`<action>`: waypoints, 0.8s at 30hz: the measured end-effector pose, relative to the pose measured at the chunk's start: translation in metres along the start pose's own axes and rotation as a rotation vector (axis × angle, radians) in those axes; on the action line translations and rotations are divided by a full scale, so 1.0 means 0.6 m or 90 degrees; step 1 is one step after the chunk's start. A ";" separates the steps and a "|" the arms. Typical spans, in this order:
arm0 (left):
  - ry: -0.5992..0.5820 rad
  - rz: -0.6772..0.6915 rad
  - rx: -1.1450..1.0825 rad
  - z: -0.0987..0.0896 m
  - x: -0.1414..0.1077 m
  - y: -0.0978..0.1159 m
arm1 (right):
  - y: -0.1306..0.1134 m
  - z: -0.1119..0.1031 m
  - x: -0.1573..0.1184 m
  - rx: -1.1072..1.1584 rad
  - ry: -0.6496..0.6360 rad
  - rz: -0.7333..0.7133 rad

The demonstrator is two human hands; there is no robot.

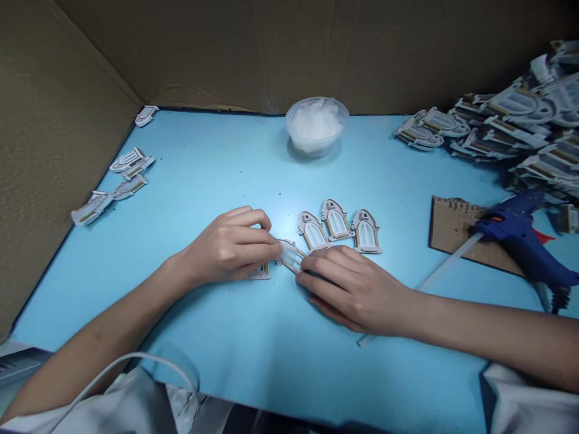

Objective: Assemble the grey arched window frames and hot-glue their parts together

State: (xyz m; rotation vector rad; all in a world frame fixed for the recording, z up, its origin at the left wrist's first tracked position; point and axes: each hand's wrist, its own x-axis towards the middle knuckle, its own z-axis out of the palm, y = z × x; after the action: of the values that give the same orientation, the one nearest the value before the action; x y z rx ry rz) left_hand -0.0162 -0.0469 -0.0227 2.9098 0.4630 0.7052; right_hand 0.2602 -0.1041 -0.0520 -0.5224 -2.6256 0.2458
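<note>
A small arched window piece, white with a tan edge and pale translucent panes, lies tilted between my hands. My left hand is closed, its thumb and fingertips pinching the piece's left end. My right hand is closed on the lower right end with bent fingers. Another window piece lies partly hidden beneath my left hand. Just beyond my right hand sit three similar pieces: a left one, a middle one and a right one.
A clear bowl of translucent film pieces stands at the back. On the right, a blue glue gun with a long glue stick rests on a cardboard square. Behind it rises a heap of window pieces. Cardboard walls enclose the blue table.
</note>
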 end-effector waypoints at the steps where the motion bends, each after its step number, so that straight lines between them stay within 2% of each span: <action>1: 0.000 -0.001 -0.002 0.001 0.000 0.001 | 0.000 0.000 0.000 -0.001 0.000 -0.003; 10: -0.085 -0.021 0.000 0.001 0.007 0.012 | 0.001 0.002 -0.002 0.028 0.011 0.002; 14: -0.100 -0.014 0.008 0.003 0.009 0.015 | 0.003 0.001 -0.002 0.001 0.024 -0.025; 24: -0.144 -0.019 0.035 0.007 0.008 0.020 | -0.001 0.002 0.001 0.005 0.036 -0.006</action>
State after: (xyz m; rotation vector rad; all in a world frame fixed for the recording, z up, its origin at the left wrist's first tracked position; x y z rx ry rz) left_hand -0.0069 -0.0570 -0.0220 2.9780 0.5063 0.3581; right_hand 0.2587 -0.1043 -0.0528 -0.5072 -2.5708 0.2354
